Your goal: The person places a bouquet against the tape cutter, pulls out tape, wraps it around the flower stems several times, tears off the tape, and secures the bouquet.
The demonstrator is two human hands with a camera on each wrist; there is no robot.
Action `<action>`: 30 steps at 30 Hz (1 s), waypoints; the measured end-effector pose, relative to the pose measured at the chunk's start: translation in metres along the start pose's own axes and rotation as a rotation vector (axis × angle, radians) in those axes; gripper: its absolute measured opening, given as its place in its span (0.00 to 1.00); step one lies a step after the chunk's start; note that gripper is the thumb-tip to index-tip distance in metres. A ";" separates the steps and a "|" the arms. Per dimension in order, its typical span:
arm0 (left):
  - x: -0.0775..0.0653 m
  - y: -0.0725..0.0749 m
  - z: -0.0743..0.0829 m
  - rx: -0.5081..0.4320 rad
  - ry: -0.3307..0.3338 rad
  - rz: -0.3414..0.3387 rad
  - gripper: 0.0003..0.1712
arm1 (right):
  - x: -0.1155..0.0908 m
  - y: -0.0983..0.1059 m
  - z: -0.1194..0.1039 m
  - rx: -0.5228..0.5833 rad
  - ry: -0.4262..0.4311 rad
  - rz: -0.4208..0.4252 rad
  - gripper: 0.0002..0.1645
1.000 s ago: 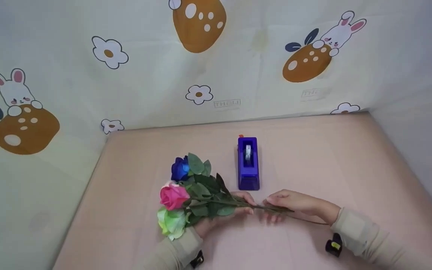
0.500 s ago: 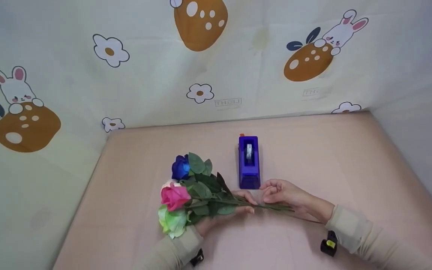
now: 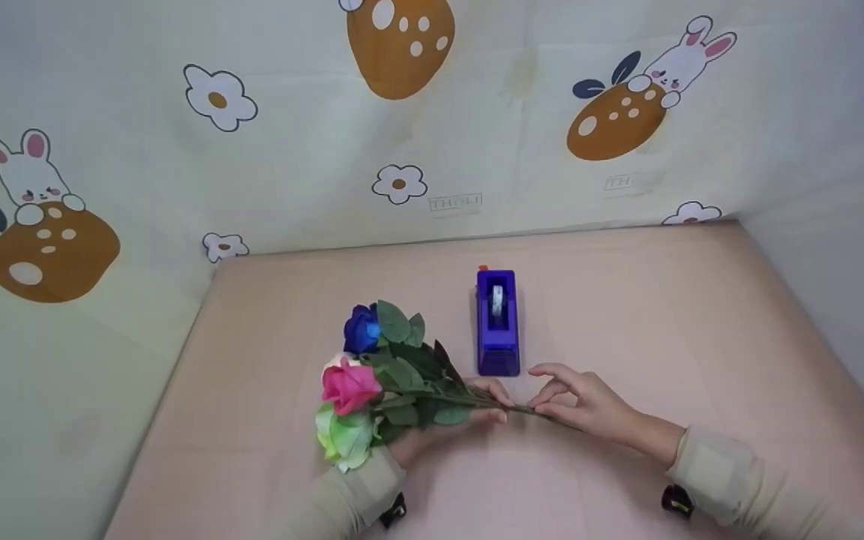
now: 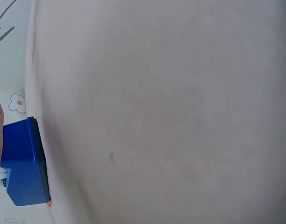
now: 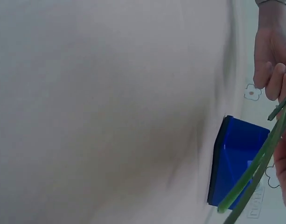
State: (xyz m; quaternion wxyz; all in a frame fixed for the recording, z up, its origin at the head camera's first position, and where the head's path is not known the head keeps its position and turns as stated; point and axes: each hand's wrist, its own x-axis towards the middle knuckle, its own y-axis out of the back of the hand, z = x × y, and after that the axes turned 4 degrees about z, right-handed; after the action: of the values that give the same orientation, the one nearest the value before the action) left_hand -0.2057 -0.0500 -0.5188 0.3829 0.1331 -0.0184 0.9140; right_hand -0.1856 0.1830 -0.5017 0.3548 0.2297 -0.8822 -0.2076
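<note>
My left hand grips a bundle of rose stems just below the leaves. The blooms point left: a blue rose, a pink rose, a pale green rose, and a pale one mostly hidden behind the pink. Close to the left fingertips, my right hand pinches the stems between thumb and fingers, its index finger raised. The stem ends stick out past the right hand in the right wrist view, and the left hand's curled fingers show above them.
Beyond the hands stands a blue tape dispenser with a roll of tape in it. The table has a pinkish cover. A patterned cloth wall encloses it at the back and sides.
My right hand rose from the stems toward the dispenser's near end with a clear tape strip at its fingers, then came back down to the stems. The left hand stayed in place.
</note>
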 end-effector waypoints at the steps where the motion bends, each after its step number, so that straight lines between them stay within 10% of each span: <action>1: 0.000 0.000 0.001 -0.003 0.014 -0.003 0.12 | -0.001 0.000 0.000 -0.048 0.068 0.012 0.26; 7: 0.000 0.002 0.002 0.030 0.005 -0.041 0.11 | -0.004 -0.003 -0.002 -0.293 0.345 0.176 0.17; 11: 0.000 0.002 0.001 -0.009 -0.006 -0.044 0.12 | -0.004 -0.001 -0.005 -0.256 0.038 0.042 0.12; 18: 0.001 0.001 0.000 0.003 -0.047 -0.049 0.13 | 0.000 0.000 0.000 0.251 -0.567 -0.333 0.20; 23: -0.003 -0.002 -0.002 -0.020 -0.021 -0.017 0.14 | 0.000 -0.002 0.002 0.360 -0.617 -0.290 0.20; 30: -0.013 -0.020 0.015 -0.011 0.129 0.180 0.21 | 0.006 -0.005 0.002 0.286 -0.418 -0.131 0.11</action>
State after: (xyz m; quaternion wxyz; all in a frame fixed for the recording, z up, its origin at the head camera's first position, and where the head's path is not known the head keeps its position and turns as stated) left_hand -0.1795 -0.0475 -0.5094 0.3004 0.0696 -0.0107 0.9512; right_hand -0.1895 0.1762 -0.5023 0.1145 0.2862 -0.9400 -0.1464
